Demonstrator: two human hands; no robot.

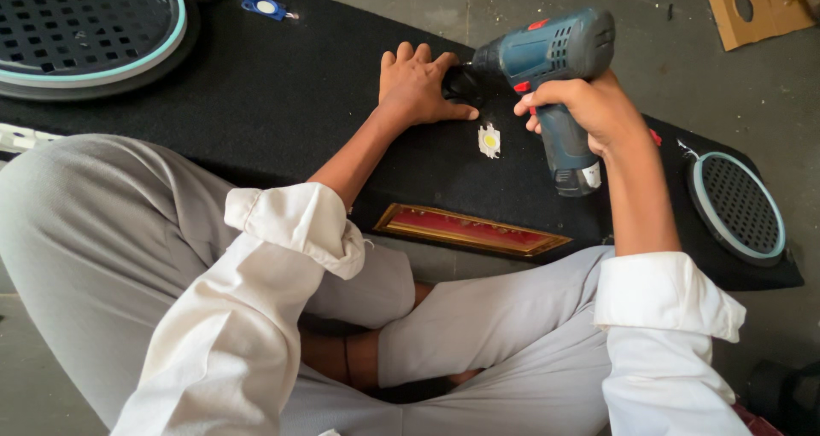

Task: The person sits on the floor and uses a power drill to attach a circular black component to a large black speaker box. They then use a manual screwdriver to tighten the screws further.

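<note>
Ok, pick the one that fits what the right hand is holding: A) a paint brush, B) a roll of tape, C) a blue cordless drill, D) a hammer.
C: the right hand grips the handle of a blue cordless drill, whose nose the left hand steadies on the black carpeted panel.

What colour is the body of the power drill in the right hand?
Dark teal-blue with red trim and a black chuck, seen in the head view: the drill held by the right hand.

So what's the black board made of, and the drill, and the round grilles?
The black board looks wrapped in fuzzy, matte carpet-like fabric. The drill, held in the right hand while the left hand rests at its front, looks like smooth blue-grey plastic. The round grilles seem dark perforated metal or plastic; I cannot tell which.
</note>
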